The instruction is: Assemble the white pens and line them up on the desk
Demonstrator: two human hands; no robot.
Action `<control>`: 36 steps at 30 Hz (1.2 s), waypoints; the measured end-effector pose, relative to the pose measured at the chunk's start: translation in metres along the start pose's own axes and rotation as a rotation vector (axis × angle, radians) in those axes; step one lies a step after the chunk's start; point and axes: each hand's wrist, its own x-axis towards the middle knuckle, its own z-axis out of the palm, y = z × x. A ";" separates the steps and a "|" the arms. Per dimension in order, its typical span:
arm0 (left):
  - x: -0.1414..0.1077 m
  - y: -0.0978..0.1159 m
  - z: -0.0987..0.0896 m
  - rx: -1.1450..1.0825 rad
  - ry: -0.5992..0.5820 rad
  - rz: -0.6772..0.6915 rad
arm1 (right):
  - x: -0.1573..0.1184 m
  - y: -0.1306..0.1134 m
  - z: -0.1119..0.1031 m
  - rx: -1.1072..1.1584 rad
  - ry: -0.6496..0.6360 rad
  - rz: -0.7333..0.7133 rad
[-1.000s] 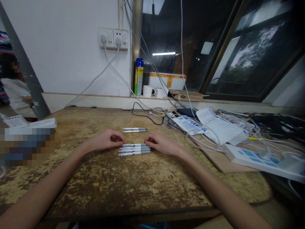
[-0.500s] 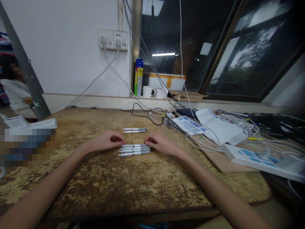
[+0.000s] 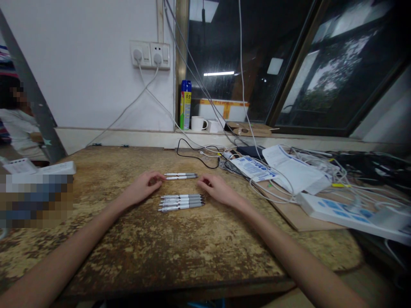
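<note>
Several white-and-grey pens [image 3: 181, 202] lie side by side in a neat row on the worn wooden table [image 3: 154, 248]. Two more pens of the same kind [image 3: 180, 176] lie a little farther back. My left hand [image 3: 143, 186] rests on the table with its fingertips at the left end of the far pair. My right hand [image 3: 215, 189] lies just right of that pair, fingers loosely curled, holding nothing. Neither hand touches the near row.
Cables, paper packets [image 3: 257, 167] and a white-and-blue box [image 3: 340, 211] crowd the table's right side. A spray can [image 3: 185, 105] and mugs [image 3: 197, 123] stand on the window sill. White boxes [image 3: 48, 168] sit at the left edge; another person [image 3: 17, 124] is beyond.
Both hands have left the ends of the near row of pens and moved back toward the far pair. The near row lies still.
</note>
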 end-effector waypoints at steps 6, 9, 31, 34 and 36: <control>-0.002 -0.003 0.011 0.031 0.021 0.010 | 0.004 0.014 0.012 0.056 0.134 0.049; -0.001 -0.001 0.012 0.035 0.020 0.010 | 0.005 0.019 0.019 0.115 0.123 0.074; 0.004 -0.003 0.017 0.011 0.025 0.073 | 0.011 0.027 0.028 0.203 0.073 0.186; 0.005 -0.001 0.021 0.059 0.055 0.065 | 0.010 0.024 0.028 0.171 0.070 0.179; 0.005 0.000 0.021 0.053 0.064 0.050 | 0.010 0.024 0.028 0.143 0.069 0.162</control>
